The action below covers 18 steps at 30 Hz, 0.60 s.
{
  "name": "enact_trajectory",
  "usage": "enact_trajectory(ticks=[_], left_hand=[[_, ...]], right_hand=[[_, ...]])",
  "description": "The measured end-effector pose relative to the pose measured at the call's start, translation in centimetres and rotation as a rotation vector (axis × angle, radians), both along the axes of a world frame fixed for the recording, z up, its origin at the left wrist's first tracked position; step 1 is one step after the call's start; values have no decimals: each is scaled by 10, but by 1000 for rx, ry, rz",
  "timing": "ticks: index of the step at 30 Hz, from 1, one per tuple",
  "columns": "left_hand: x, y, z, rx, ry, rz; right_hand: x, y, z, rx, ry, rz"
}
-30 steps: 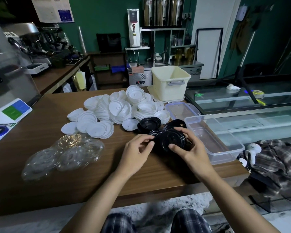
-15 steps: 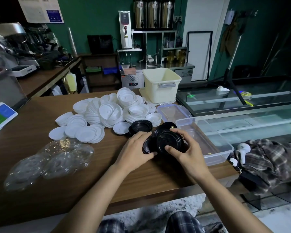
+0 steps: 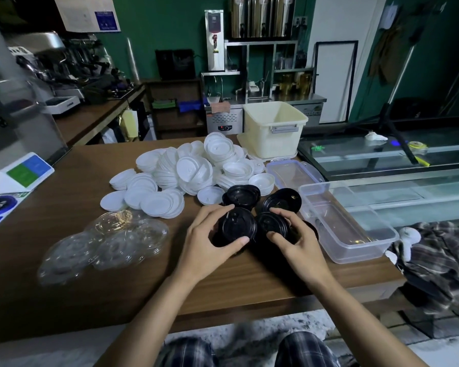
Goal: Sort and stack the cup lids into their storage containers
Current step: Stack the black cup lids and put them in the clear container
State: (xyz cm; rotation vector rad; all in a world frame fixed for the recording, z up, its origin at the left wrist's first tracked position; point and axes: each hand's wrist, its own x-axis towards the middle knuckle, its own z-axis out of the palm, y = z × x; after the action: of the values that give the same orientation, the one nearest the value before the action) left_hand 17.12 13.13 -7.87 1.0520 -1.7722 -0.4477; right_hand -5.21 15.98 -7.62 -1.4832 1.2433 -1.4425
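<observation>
Two half-hidden black lid stacks (image 3: pixel 239 225): left hand (image 3: pixel 204 243) and right hand (image 3: pixel 301 243) fingers (image 3: pixel 276 237) curl round them.

The black lids (image 3: pixel 239 226) are glossy, the white lids (image 3: pixel 194 168) plain and unmarked, and the clear lids (image 3: pixel 112 239) colourless and see-through, all on a table (image 3: pixel 64 295) of brown wood grain. The storage container (image 3: pixel 361 256) is clear plastic, the bin (image 3: pixel 263 139) pale cream with a grey handle, and the wall (image 3: pixel 170 27) deep green. The card (image 3: pixel 24 172) shows a green panel and a blue one on white, and the cloth (image 3: pixel 440 260) is a grey, black and white plaid.
</observation>
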Motion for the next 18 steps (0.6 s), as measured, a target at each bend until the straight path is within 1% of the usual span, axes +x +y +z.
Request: enact_trajectory(ticks=[4, 10, 12, 16, 18], left_hand=[[-8, 2, 0, 14, 2, -64], [-16, 2, 1, 49, 6, -99], [-18, 3, 1, 52, 8, -92], [-21, 5, 0, -17, -58, -129], [-19, 4, 0, -10, -52, -141]], right_hand=[[0, 0, -2, 8, -16, 54], [4, 0, 0, 81, -155, 124], [7, 0, 1, 59, -146, 129], [10, -1, 0, 23, -105, 118], [11, -2, 0, 5, -96, 108]])
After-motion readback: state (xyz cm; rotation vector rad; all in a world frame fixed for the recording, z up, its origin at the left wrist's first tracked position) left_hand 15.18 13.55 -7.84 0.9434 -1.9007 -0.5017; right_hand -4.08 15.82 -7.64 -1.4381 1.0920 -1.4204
